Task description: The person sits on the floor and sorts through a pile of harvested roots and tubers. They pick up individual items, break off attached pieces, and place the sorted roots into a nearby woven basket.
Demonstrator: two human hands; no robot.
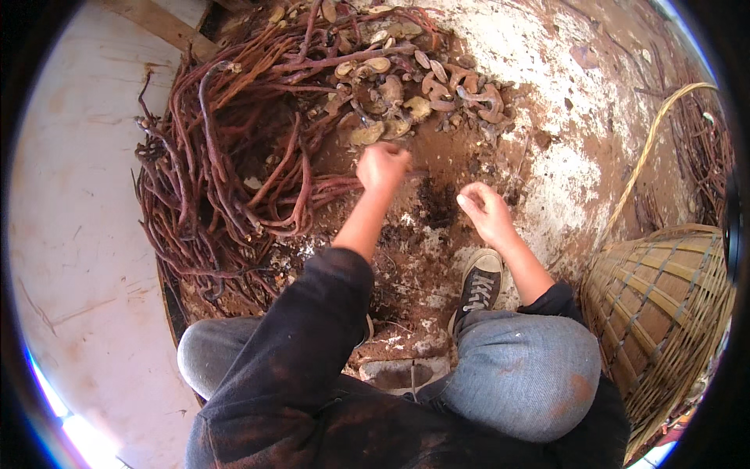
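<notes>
Long reddish roots (193, 158) lie heaped on the dirty floor at the left and the upper left. My left hand (382, 167) is curled at the near ends of some roots, below a pile of flat yellowish root slices and brown knobby pieces (392, 94). Whether its blurred fingers hold a root cannot be told. To the right and lower, my right hand (481, 208) hovers near my shoe (481, 284), its fingers bent and the thumb near the fingertips; nothing plain shows between them. A dark patch of soil (436, 199) lies between the hands.
A woven bamboo basket (650, 293) with a tall looped handle (650, 135) stands at my right. Beyond it lie more thin roots (700, 152) by the far right rim. A pale board (82, 205) borders the root heap at the left, with a wooden batten (164, 26) above.
</notes>
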